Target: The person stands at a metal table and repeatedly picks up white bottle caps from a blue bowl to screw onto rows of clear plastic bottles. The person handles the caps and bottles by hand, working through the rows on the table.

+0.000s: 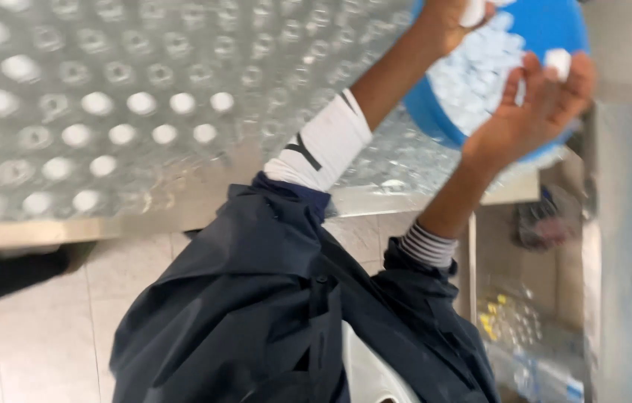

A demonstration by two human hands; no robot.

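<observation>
At the upper right, both hands worked over a blue bowl (547, 30) of white caps: the left hand (450, 19) pinched one cap (473, 11), the right hand (536, 104) (palm half open) held another cap (558, 62) at its fingertips.

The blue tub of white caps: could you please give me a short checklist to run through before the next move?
1. Right hand has a white cap at its fingertips: ok.
2. Left hand grip on a white piece: cannot tell, cut off by the frame edge.
3. Blue tub stocked with white caps: ok.
4. Both hands over the tub: ok.
5. Rows of clear bottles on the metal table upright: ok.
6. Which bottles already capped: cannot tell, blurred.
</observation>
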